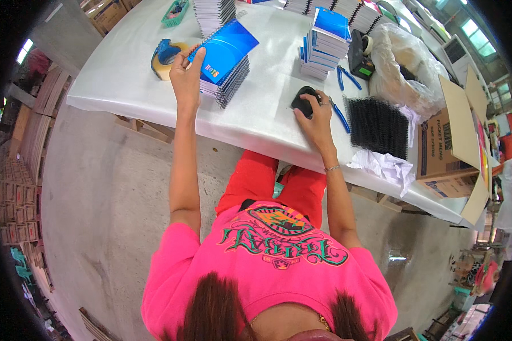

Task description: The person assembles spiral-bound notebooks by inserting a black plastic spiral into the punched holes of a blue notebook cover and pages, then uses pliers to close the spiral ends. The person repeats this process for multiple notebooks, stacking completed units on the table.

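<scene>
Pinched by its left edge, a blue-covered spiral notebook is in my left hand. The notebook is tilted over a stack of spiral-bound notebooks; I cannot tell whether it touches them. My right hand has its fingers curled around a small black rounded object on the table. The kind of this object is not clear. Right beside that hand lies a pair of blue-handled pliers, partly hidden by the fingers. A second pair of blue-handled pliers rests farther back.
Blue-covered books are stacked behind my right hand. Black spiral coils, crumpled white paper, a plastic bag and an open cardboard box occupy the right side. A blue tape dispenser and green basket stand left.
</scene>
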`<control>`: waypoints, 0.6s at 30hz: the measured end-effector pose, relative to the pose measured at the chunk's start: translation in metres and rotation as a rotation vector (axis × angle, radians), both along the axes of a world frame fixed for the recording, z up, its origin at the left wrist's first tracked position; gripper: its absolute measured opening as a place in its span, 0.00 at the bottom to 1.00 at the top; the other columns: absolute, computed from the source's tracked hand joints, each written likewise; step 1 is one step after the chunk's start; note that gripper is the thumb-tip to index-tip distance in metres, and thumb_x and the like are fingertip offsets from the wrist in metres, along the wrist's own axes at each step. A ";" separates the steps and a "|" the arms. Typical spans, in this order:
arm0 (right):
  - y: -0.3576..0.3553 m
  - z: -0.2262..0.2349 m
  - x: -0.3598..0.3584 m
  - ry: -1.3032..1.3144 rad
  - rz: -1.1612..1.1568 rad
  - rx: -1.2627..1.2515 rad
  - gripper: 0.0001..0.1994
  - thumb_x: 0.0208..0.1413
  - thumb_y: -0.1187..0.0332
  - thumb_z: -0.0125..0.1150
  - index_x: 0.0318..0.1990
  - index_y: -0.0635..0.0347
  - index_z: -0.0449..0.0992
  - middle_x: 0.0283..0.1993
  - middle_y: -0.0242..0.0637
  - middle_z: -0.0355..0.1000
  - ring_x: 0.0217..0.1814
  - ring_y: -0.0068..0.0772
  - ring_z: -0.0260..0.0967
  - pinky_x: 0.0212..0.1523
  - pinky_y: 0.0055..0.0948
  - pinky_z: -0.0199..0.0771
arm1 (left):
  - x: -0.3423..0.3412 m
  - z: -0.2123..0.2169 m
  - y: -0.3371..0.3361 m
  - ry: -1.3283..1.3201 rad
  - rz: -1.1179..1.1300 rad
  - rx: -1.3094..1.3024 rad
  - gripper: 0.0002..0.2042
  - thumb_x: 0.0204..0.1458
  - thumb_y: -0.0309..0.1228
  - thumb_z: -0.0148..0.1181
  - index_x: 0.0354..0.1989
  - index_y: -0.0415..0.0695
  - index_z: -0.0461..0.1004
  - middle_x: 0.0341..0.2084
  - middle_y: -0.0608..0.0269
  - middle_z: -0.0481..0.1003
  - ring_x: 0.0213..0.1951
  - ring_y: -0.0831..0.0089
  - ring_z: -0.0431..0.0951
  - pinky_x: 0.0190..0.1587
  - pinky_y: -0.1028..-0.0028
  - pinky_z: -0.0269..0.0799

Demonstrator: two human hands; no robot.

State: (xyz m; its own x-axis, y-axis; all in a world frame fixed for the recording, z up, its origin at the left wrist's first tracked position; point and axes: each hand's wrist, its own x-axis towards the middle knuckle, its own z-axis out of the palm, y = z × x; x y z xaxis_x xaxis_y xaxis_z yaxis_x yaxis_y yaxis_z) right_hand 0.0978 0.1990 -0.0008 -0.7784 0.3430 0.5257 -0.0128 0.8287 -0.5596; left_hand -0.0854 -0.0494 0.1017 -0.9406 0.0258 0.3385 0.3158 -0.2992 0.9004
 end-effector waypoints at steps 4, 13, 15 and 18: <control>0.013 -0.002 -0.003 0.020 -0.137 0.050 0.23 0.46 0.63 0.71 0.52 0.50 0.75 0.63 0.58 0.59 0.64 0.60 0.56 0.65 0.51 0.53 | -0.038 -0.029 -0.010 0.049 0.066 -0.133 0.16 0.55 0.34 0.66 0.45 0.35 0.75 0.36 0.59 0.77 0.35 0.79 0.74 0.38 0.80 0.70; 0.041 0.029 0.017 0.006 -0.283 0.078 0.24 0.51 0.51 0.69 0.55 0.44 0.75 0.63 0.50 0.60 0.66 0.55 0.54 0.65 0.51 0.49 | -0.050 -0.067 -0.013 -0.030 0.192 -0.202 0.18 0.52 0.38 0.68 0.42 0.34 0.76 0.32 0.62 0.75 0.33 0.78 0.70 0.38 0.78 0.67; 0.050 0.043 0.016 0.040 -0.294 0.049 0.23 0.53 0.51 0.68 0.54 0.45 0.75 0.63 0.49 0.60 0.66 0.52 0.55 0.65 0.50 0.49 | -0.049 -0.071 -0.014 -0.137 0.111 -0.113 0.18 0.51 0.38 0.69 0.42 0.35 0.76 0.31 0.63 0.75 0.33 0.79 0.70 0.39 0.78 0.67; 0.064 0.066 0.006 0.177 -0.312 0.041 0.21 0.54 0.52 0.67 0.53 0.47 0.76 0.58 0.47 0.65 0.63 0.49 0.60 0.62 0.46 0.56 | -0.051 -0.077 -0.015 -0.193 0.074 -0.105 0.19 0.50 0.38 0.70 0.43 0.36 0.77 0.32 0.64 0.75 0.33 0.80 0.70 0.39 0.78 0.67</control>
State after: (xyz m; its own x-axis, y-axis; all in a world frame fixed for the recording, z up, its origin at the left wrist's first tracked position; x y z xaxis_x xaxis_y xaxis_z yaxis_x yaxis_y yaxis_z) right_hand 0.1038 0.2634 0.0650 -0.5349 0.5256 0.6616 0.1505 0.8297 -0.5375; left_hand -0.1359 -0.0642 0.0249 -0.9882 -0.0202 0.1516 0.1527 -0.1831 0.9712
